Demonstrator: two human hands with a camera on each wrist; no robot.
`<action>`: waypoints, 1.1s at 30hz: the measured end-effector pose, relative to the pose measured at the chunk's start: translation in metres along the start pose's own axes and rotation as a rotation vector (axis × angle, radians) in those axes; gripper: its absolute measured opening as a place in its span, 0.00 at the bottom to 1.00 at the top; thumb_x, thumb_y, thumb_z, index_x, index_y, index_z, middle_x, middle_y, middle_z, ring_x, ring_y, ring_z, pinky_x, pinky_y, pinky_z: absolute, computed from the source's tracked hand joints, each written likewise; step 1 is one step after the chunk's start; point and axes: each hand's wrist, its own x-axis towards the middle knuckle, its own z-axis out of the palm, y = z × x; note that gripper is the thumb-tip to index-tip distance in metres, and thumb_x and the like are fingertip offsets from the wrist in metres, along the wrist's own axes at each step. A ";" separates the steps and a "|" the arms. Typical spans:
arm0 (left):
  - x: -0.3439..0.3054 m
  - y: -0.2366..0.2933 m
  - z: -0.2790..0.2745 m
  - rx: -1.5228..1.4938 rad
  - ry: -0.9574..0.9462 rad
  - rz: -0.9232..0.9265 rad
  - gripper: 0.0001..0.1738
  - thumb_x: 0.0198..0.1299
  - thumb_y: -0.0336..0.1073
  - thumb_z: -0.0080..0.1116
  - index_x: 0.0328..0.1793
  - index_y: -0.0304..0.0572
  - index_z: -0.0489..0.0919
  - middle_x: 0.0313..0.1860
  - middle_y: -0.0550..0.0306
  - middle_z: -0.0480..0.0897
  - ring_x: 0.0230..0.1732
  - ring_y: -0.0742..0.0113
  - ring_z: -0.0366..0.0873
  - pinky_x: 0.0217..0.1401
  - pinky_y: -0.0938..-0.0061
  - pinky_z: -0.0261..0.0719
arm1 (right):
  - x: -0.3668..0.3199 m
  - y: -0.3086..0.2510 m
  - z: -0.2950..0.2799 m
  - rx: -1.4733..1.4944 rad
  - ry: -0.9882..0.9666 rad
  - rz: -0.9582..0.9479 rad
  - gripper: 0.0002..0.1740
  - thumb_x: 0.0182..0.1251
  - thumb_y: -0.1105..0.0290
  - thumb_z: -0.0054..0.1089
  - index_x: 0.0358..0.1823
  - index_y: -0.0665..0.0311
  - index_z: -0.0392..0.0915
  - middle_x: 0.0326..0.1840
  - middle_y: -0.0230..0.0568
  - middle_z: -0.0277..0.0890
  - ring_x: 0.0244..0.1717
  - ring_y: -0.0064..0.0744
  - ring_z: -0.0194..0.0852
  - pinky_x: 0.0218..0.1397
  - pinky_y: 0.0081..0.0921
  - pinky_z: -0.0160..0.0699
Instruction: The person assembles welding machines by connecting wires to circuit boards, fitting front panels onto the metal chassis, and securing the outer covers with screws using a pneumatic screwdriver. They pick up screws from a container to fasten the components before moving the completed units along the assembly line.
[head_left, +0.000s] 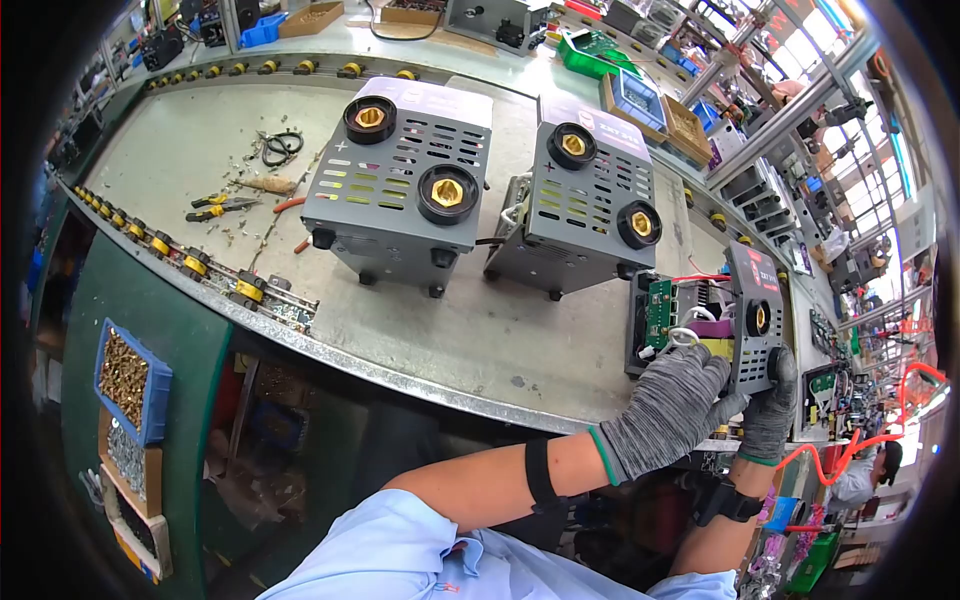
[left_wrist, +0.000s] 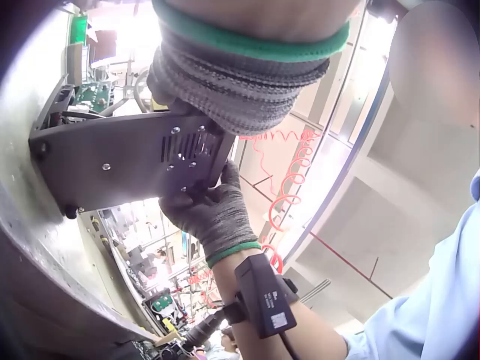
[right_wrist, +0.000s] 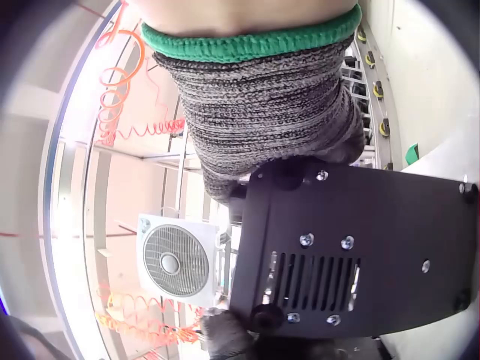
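Observation:
An uncovered welding machine (head_left: 690, 315) sits at the bench's right end, its circuit board (head_left: 659, 312), white cables and front panel (head_left: 755, 315) exposed. Its front end is tilted up; the slotted bottom plate (left_wrist: 127, 161) shows from below in both wrist views. My gloved left hand (head_left: 668, 405) grips the near side by the front panel, fingers partly hidden behind the casing. With my gloved right hand (head_left: 770, 415) I hold the panel's lower corner beside the black socket. In the right wrist view the right glove (right_wrist: 270, 112) covers one corner of the plate (right_wrist: 397, 232).
Two covered welding machines (head_left: 395, 180) (head_left: 590, 200) stand left of it on the metal bench (head_left: 480, 350). Pliers (head_left: 222, 207), a black cable loop (head_left: 281, 149) and scraps lie further left. Rollers (head_left: 195, 265) line the edges. A blue bin of screws (head_left: 130, 380) sits lower left.

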 end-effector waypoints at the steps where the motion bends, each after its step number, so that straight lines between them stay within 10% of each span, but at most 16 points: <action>1: 0.001 0.000 -0.002 -0.015 -0.032 -0.001 0.20 0.63 0.50 0.68 0.41 0.37 0.81 0.34 0.43 0.80 0.42 0.45 0.81 0.47 0.52 0.80 | 0.000 -0.003 0.003 -0.012 0.004 -0.001 0.30 0.66 0.49 0.71 0.61 0.62 0.80 0.53 0.39 0.84 0.53 0.31 0.83 0.61 0.36 0.82; 7: 0.005 0.003 -0.023 -0.028 -0.168 -0.056 0.16 0.62 0.45 0.68 0.41 0.38 0.81 0.41 0.45 0.81 0.44 0.46 0.83 0.43 0.56 0.83 | 0.011 0.005 -0.009 -0.039 -0.059 0.007 0.28 0.67 0.48 0.65 0.56 0.63 0.78 0.50 0.38 0.82 0.50 0.30 0.83 0.57 0.33 0.84; 10: -0.002 -0.013 -0.052 0.157 -0.042 0.335 0.09 0.60 0.33 0.61 0.46 0.41 0.81 0.49 0.50 0.80 0.51 0.47 0.83 0.47 0.57 0.87 | 0.025 0.015 -0.027 0.016 -0.188 -0.042 0.29 0.70 0.49 0.66 0.63 0.62 0.78 0.56 0.38 0.84 0.53 0.31 0.85 0.58 0.31 0.86; 12: 0.007 -0.041 -0.064 0.325 0.060 0.221 0.13 0.64 0.35 0.62 0.52 0.38 0.84 0.42 0.49 0.84 0.45 0.49 0.85 0.44 0.60 0.85 | 0.025 0.021 -0.029 0.079 -0.211 -0.071 0.30 0.70 0.50 0.65 0.64 0.62 0.77 0.58 0.38 0.84 0.54 0.31 0.85 0.58 0.31 0.86; 15: 0.028 -0.052 -0.066 -0.127 -0.176 -0.436 0.17 0.69 0.44 0.64 0.51 0.36 0.87 0.33 0.47 0.88 0.37 0.59 0.87 0.47 0.67 0.83 | 0.025 0.018 -0.015 0.123 -0.132 -0.032 0.29 0.64 0.49 0.70 0.55 0.64 0.78 0.50 0.41 0.84 0.50 0.35 0.85 0.57 0.35 0.85; 21: 0.023 -0.064 -0.045 -0.079 -0.442 -0.398 0.24 0.62 0.49 0.73 0.56 0.39 0.86 0.41 0.49 0.89 0.41 0.64 0.87 0.51 0.69 0.84 | 0.039 0.025 -0.028 0.143 -0.232 -0.048 0.29 0.65 0.48 0.69 0.55 0.65 0.78 0.48 0.41 0.84 0.48 0.34 0.85 0.56 0.34 0.85; 33: 0.013 -0.077 -0.031 0.507 0.150 0.253 0.21 0.63 0.50 0.70 0.47 0.39 0.85 0.35 0.50 0.86 0.34 0.55 0.85 0.37 0.63 0.83 | 0.047 0.032 -0.033 0.129 -0.270 -0.037 0.33 0.64 0.43 0.69 0.57 0.63 0.79 0.50 0.40 0.85 0.48 0.32 0.86 0.53 0.34 0.87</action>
